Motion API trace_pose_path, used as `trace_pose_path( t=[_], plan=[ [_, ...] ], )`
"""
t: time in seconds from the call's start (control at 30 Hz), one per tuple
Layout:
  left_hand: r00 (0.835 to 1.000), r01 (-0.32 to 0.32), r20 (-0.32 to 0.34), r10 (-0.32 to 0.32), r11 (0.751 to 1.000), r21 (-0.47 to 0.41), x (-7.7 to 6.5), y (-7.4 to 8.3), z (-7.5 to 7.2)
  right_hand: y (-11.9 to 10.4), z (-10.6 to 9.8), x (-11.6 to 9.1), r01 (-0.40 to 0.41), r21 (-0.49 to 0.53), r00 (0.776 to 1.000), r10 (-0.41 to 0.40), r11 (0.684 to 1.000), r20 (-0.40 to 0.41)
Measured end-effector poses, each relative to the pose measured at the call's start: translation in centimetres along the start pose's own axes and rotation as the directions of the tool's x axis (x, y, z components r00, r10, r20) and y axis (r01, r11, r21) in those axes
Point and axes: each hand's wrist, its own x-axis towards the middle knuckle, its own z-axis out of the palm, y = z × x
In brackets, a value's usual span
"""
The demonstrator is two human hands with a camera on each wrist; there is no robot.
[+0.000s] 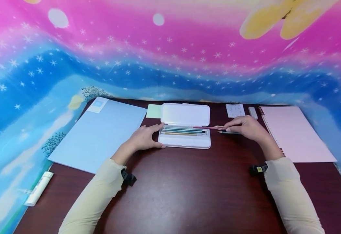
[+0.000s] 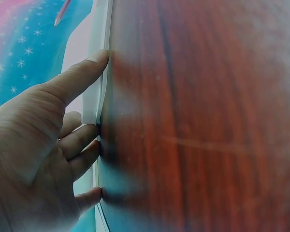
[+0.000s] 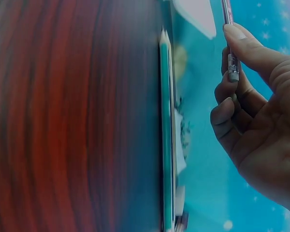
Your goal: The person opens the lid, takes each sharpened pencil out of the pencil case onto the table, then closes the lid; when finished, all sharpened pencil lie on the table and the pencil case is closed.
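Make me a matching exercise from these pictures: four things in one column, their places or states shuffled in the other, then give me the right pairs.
Things
1. slim red pencil
2. white rectangular plastic pencil case
3. pink rectangular spiral-bound notebook
4. small pale-green paper square

Places or states
A. on the right side of the dark red-brown table
B. pinched in the right grip
C. just left of the raised white lid
D. open, several pencils inside

Pairs: 1-B; 2-D; 3-A; 4-C

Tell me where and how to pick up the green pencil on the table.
Pinch the green pencil around mid-shaft, probably best from above and the person's side: it lies flat, with bare table on that side and another pencil close along its far side.
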Motion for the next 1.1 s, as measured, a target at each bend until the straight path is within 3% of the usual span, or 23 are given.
trace_pose_path(
  t=[0.57, 1.1],
  plan=[
    [1.0, -0.005, 0.004, 0.005, 1.0, 0.02, -0.1, 0.1, -0.2, 4.7, -3.4, -3.9, -0.17, -0.043, 0.985, 0.17, 0.985, -0.009],
    [1.0, 0.004, 0.013, -0.004, 1.0, 0.027, 0.1, 0.1, -0.2, 6.8, -5.0, -5.8, -0.242, -0.052, 0.969, 0.244, 0.969, 0.032]
  ],
)
